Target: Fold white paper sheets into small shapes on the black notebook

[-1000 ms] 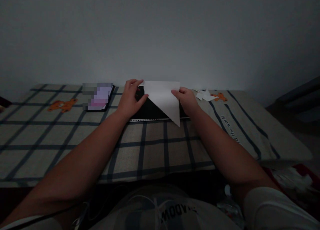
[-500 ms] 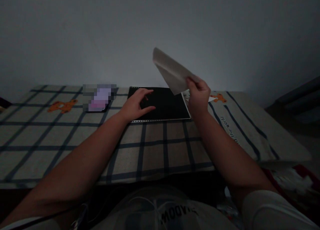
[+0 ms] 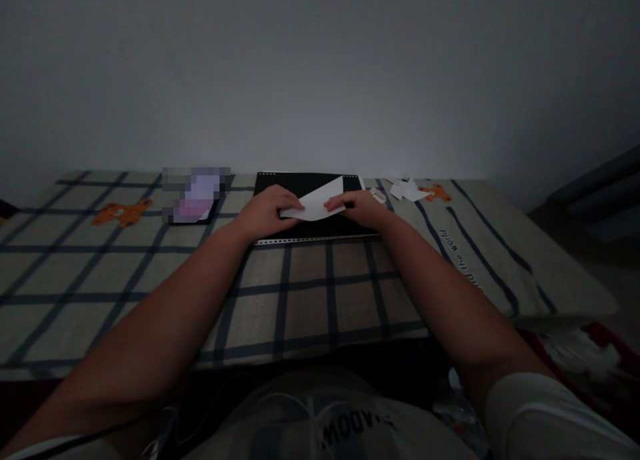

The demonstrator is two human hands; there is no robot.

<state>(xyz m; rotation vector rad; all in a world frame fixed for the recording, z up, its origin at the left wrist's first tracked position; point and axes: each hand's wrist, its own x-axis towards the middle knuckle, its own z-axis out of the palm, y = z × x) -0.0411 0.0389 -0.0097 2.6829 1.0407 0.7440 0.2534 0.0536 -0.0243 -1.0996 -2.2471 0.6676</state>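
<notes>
A folded sheet of white paper, roughly triangular, lies low over a black spiral-bound notebook. My left hand pinches its left corner between thumb and fingers. At the lower right edge, my right hand grips the paper with thumb and fingertips. Both hands rest on or just above the notebook, and they cover parts of its left and right sides.
A phone, its screen partly blurred, stands left of the notebook. White paper pieces lie to the right, near the wall. A checked cloth with bear prints covers the table.
My right hand has brought the paper down and left from the air onto the notebook. My left hand, earlier spread on the notebook, has closed on the paper's left corner.
</notes>
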